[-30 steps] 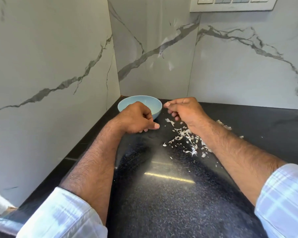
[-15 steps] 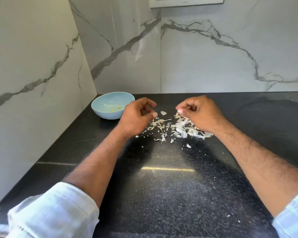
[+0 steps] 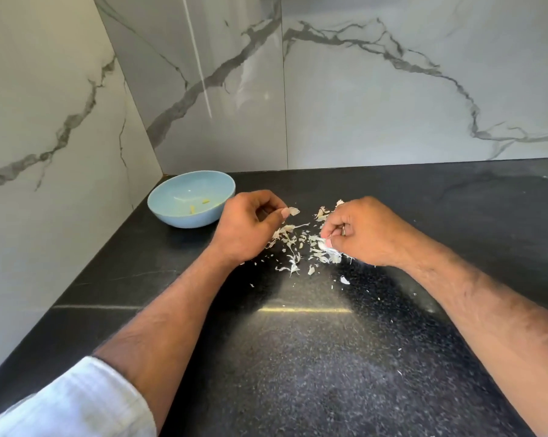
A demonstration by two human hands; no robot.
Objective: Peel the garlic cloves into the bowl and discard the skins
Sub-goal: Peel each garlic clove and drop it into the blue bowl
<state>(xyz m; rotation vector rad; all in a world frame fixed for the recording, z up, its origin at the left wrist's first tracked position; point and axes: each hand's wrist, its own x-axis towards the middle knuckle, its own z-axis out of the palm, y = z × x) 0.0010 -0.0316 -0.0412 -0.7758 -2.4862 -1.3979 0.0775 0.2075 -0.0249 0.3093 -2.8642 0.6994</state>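
Note:
A light blue bowl (image 3: 171,209) stands in the counter's back left corner with two small yellowish garlic bits (image 3: 205,201) inside. White garlic skins (image 3: 293,247) lie scattered on the black counter between my hands. My left hand (image 3: 247,228) hovers beside the bowl with its fingers curled, and a skin flake sits at its thumb tip. Resting on the right part of the pile, my right hand (image 3: 364,231) has its fingers curled down onto a clump of skins (image 3: 327,247). No whole clove shows.
The black speckled counter (image 3: 297,357) meets marble walls (image 3: 392,105) at the left and back. Small skin flecks dot the counter nearer to me.
The view has swung right and down. My left hand moved off the bowl toward the skins. My right hand lowered onto the skin pile and curled its fingers into it.

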